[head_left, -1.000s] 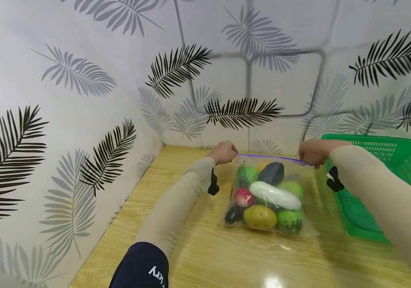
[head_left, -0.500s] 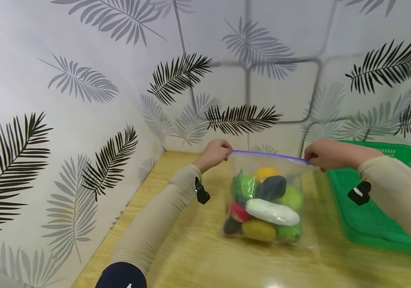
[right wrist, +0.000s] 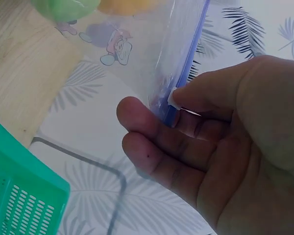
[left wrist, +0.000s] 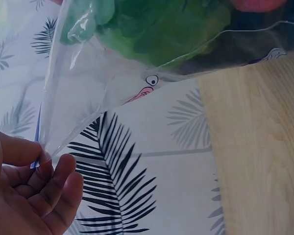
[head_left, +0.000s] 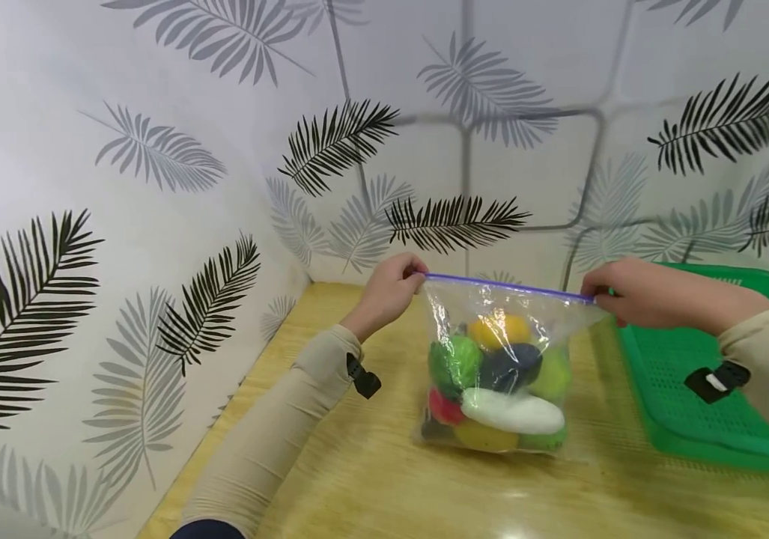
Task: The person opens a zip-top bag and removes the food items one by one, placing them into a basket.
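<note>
A clear zip bag (head_left: 451, 307) with a purple zip strip (head_left: 512, 286) along its top stands on the table, full of toy-like fruit and vegetables. Inside are a white elongated piece (head_left: 512, 411), a dark one (head_left: 511, 367), an orange one (head_left: 500, 329), a green one (head_left: 454, 364) and a red one (head_left: 445, 408). My left hand (head_left: 391, 290) pinches the bag's top left corner between thumb and forefinger. At the other end my right hand (head_left: 660, 293) pinches the strip; the right wrist view shows its thumb on a small white slider (right wrist: 174, 98). The strip is stretched taut.
To the right of the bag sits a green perforated basket (head_left: 667, 389), partly behind my right arm. The wooden table (head_left: 357, 479) meets a leaf-patterned wall (head_left: 384, 150) at the back and left.
Both hands have drawn the bag's top edge up, so the bag stands more upright with its contents settled lower. My right hand has shifted slightly right, the left one slightly left.
</note>
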A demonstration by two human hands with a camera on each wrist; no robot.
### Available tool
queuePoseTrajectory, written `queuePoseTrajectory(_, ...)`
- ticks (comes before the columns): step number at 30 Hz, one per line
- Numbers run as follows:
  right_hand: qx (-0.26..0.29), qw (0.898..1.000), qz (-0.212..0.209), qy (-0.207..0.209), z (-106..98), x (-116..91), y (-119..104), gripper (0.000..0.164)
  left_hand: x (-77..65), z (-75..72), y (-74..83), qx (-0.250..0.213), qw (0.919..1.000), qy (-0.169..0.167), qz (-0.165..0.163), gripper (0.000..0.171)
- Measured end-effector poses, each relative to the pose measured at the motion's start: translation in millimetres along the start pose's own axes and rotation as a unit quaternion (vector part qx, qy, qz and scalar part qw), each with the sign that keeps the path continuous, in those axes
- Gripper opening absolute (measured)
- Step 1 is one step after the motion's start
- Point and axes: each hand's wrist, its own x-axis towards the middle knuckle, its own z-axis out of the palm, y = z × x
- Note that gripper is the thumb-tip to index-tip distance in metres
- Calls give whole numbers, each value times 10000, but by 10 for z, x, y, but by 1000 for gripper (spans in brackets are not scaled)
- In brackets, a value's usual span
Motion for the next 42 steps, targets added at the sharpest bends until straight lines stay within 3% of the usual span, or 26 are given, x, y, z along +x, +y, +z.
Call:
queuePoseTrajectory(12,-173,9991,-57,374,-96,-230,-95,23,-233,-251,275,-78,9960,392,803,9)
queuePoseTrajectory(17,-249,9979,-151,587,-74,-261,-110,22,-287,-309,300,-8,9963,311,804,8)
queuePoseTrajectory(22,-457,9945,-296,890,-9,-281,-97,21,-289,-296,283,464,9952,165,847,9)
queuePoseTrajectory(26,-545,9925,-345,1037,26,-314,-75,22,-295,-271,346,1038,9897,108,977,10)
queuePoseTrajectory(29,-526,9928,-297,1037,33,-337,-81,23,-286,-226,432,1604,9796,61,1206,15)
queuePoseTrajectory(35,-443,9936,-179,1025,48,-362,-72,24,-239,-9,755,2942,9376,-96,1853,24)
queuePoseTrajectory(42,-426,9930,-65,1100,60,-378,-79,21,-129,437,1326,3939,8961,-1017,1774,37)
